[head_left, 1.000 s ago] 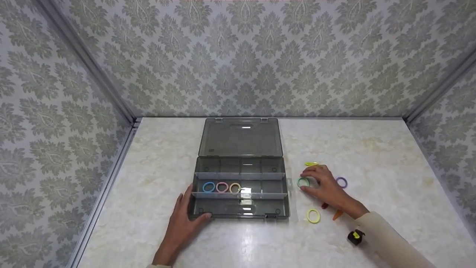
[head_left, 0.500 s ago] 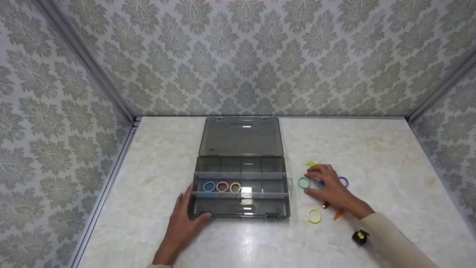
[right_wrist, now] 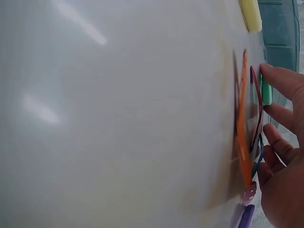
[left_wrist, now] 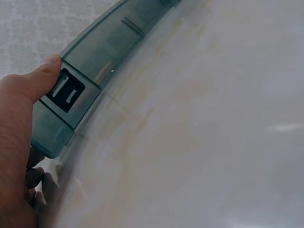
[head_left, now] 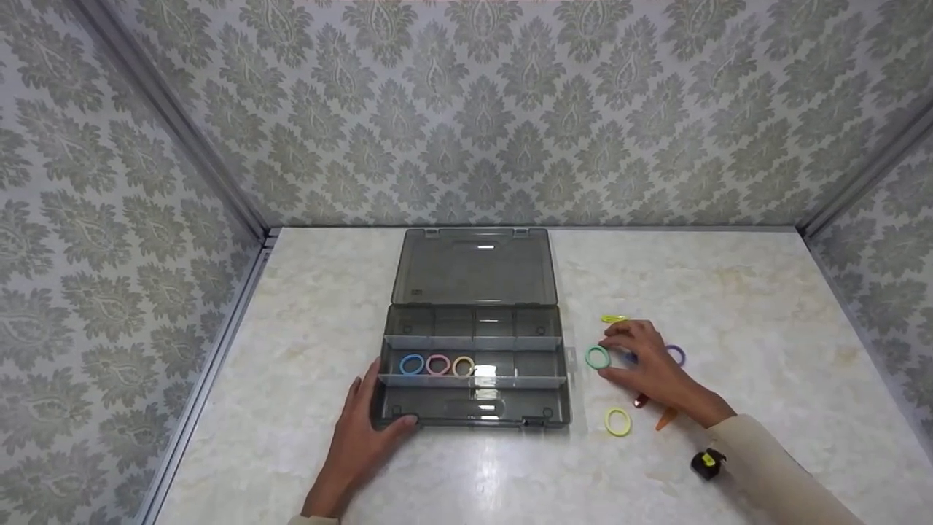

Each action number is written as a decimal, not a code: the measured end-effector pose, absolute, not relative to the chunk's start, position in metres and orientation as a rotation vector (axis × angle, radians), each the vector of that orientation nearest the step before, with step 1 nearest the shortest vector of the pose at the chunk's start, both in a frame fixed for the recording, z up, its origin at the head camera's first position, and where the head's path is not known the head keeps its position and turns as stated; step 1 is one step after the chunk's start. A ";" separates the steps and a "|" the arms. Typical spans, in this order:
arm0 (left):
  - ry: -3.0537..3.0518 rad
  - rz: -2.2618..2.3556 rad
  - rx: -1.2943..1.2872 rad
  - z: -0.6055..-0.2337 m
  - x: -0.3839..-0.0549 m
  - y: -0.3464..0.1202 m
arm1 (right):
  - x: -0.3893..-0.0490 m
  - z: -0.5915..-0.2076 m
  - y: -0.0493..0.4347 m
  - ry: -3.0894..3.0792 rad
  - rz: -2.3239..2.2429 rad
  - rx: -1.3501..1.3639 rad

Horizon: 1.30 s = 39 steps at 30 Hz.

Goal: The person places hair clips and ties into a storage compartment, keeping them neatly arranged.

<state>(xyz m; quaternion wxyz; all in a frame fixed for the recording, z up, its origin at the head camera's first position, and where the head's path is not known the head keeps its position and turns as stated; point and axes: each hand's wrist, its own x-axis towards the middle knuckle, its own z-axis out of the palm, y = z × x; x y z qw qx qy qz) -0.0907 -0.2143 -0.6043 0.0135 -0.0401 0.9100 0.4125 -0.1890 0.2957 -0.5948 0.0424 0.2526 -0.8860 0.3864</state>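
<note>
In the head view, a translucent grey divided box (head_left: 477, 405) lies open on the table. My left hand (head_left: 358, 437) grips its front left corner, thumb on the front wall (left_wrist: 83, 97) and fingers along the left side. Blue (head_left: 412, 365), pink (head_left: 438, 365) and pale yellow (head_left: 463, 367) hair ties lie in the middle row. Right of the box, my right hand (head_left: 645, 364) pinches a green hair tie (head_left: 598, 357) between thumb and fingers, close over the table. The right wrist view has the green hair tie (right_wrist: 267, 90) edge-on at the fingertips.
Around my right hand lie a yellow hair tie (head_left: 618, 421), a purple one (head_left: 676, 356), a yellow-green clip (head_left: 614, 319), an orange clip (head_left: 666, 418) and a red clip (head_left: 641, 400). A small black item (head_left: 707, 463) with a yellow patch sits by the right sleeve. Patterned walls enclose the table.
My right hand shifts very slightly to the right, and the green hair tie shows more fully at its fingertips. The left hand keeps its place on the box.
</note>
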 end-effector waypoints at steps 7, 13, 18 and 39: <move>2.828 1.278 -0.129 -0.603 -0.091 -0.213 | -0.190 -0.593 0.295 -2.702 1.200 0.751; 2.820 1.284 -0.140 -0.604 -0.091 -0.213 | -0.191 -0.583 0.290 -2.698 1.193 0.713; 2.805 1.286 -0.156 -0.603 -0.091 -0.213 | -0.190 -0.569 0.279 -2.618 1.095 0.738; 2.804 1.261 -0.187 -0.599 -0.090 -0.211 | -0.189 -0.539 0.215 -2.530 1.111 0.981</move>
